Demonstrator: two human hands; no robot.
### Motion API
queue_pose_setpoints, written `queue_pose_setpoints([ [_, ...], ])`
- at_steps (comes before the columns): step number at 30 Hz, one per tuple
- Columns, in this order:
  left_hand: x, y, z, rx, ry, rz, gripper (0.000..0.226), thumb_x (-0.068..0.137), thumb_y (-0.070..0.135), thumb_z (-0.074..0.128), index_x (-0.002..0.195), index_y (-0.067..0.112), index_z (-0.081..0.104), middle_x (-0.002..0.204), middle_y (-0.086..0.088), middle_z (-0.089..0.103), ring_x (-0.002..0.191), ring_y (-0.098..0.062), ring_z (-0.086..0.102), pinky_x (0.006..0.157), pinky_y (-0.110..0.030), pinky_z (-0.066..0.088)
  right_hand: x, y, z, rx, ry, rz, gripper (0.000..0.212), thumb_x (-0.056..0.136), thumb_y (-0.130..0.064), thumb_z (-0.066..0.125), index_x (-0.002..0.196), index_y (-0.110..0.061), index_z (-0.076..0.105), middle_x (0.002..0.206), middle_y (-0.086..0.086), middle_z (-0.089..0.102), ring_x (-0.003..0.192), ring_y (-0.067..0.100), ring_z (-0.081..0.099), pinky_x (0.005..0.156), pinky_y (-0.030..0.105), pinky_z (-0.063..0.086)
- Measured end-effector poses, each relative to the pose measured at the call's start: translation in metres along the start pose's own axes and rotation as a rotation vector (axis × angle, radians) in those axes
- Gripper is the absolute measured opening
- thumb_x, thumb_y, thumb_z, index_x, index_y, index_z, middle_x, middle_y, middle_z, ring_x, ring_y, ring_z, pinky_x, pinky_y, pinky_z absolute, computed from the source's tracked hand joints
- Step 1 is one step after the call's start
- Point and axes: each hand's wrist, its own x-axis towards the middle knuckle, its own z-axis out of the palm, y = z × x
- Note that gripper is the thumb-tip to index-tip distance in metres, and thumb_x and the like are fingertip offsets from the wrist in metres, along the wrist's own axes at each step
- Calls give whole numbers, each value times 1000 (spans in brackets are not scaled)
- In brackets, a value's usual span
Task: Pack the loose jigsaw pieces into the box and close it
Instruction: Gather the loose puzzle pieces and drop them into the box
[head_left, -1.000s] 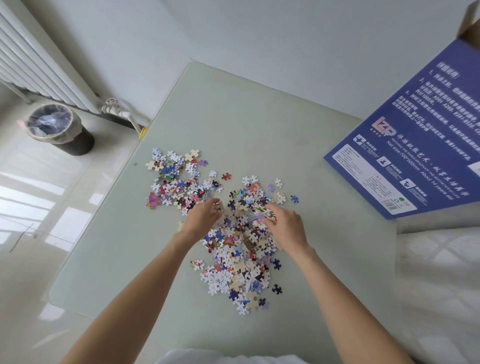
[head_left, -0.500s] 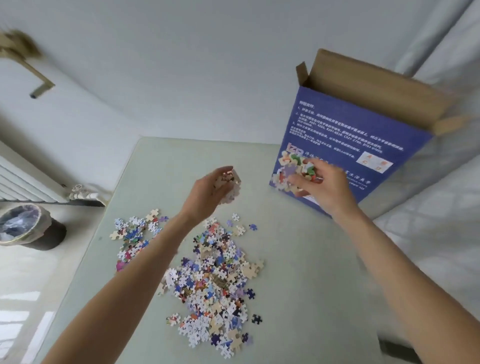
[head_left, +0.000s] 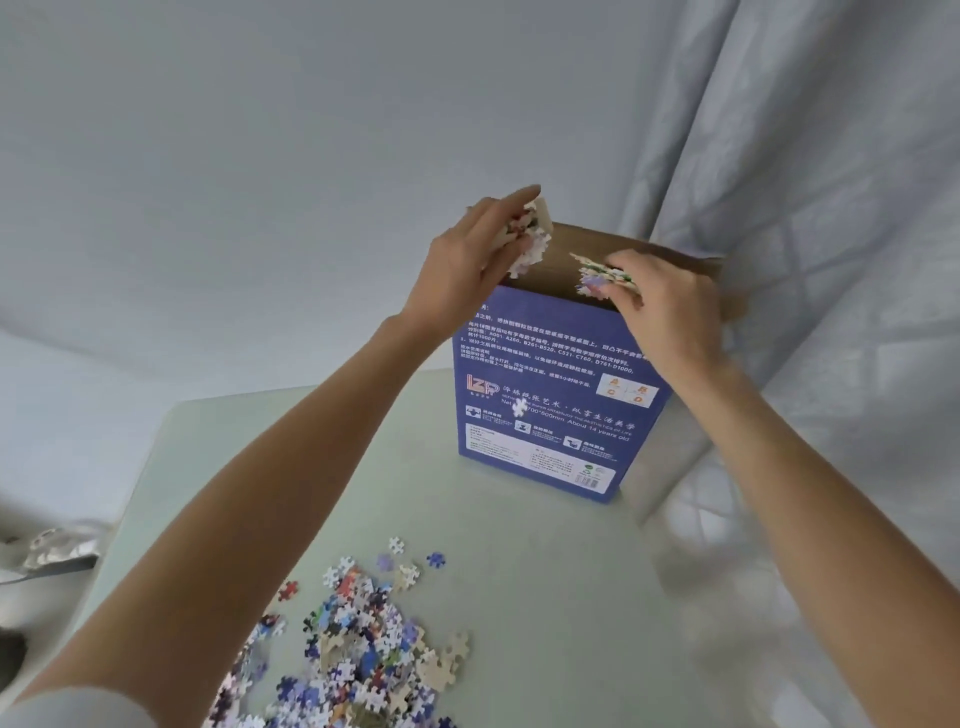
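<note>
You get soft, even daylight here, cool and bluish, with no hard shadows; only faint shade lies under the box (head_left: 550, 415) on the table (head_left: 519, 571). Light seems to filter through the curtain (head_left: 831, 260) at the right. The wide lens bends the table edges and stretches both forearms near you. Motion blur smears the hands' pieces (head_left: 530, 239) and the far-left clutter. The box print stays mostly readable. No glare shows.

Blue box (head_left: 550, 395) upright, top open (brown inside), loose jigsaw pieces (head_left: 358, 649) heaped on table nearby
</note>
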Motion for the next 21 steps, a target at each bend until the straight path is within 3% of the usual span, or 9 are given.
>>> queue_pose_setpoints([
  [3,12,-10,22,120,-102,280,35,95,16,49,129,10,45,106,-11,61,87,-19,59,65,-28,49,1,7,5,-39,-100,26,22,85,-25,68,98,-8,65,82,11,71,71,32,67,55,33,48],
  [5,15,-17,35,167,-185,364,34,94,16,49,127,10,44,105,-11,62,83,-21,62,62,-27,49,6,10,4,-51,-172,64,23,85,-30,68,97,-11,64,80,11,70,72,35,66,57,35,47],
  [11,16,-33,50,73,-358,195,27,90,17,56,115,8,59,100,-8,66,82,-22,62,67,-26,46,14,17,2,-90,-326,76,28,90,-38,57,82,-11,58,78,6,65,72,31,61,56,30,36],
  [13,22,-36,48,43,-451,92,25,92,24,54,113,12,61,97,-4,68,82,-21,63,71,-31,50,13,19,3,-71,-336,91,25,89,-36,58,88,-12,61,83,5,67,78,29,63,59,30,39],
  [16,26,-39,46,78,-575,29,26,96,28,46,109,15,64,98,3,69,86,-15,62,74,-27,46,15,20,2,5,-325,122,21,88,-33,61,103,-20,65,92,-2,71,84,20,66,64,27,43],
  [21,15,-41,45,81,-466,113,24,95,24,47,106,14,66,102,1,66,93,-14,59,77,-26,46,12,16,6,58,-284,116,9,87,-25,64,95,-22,68,87,-5,72,79,16,67,66,33,55],
])
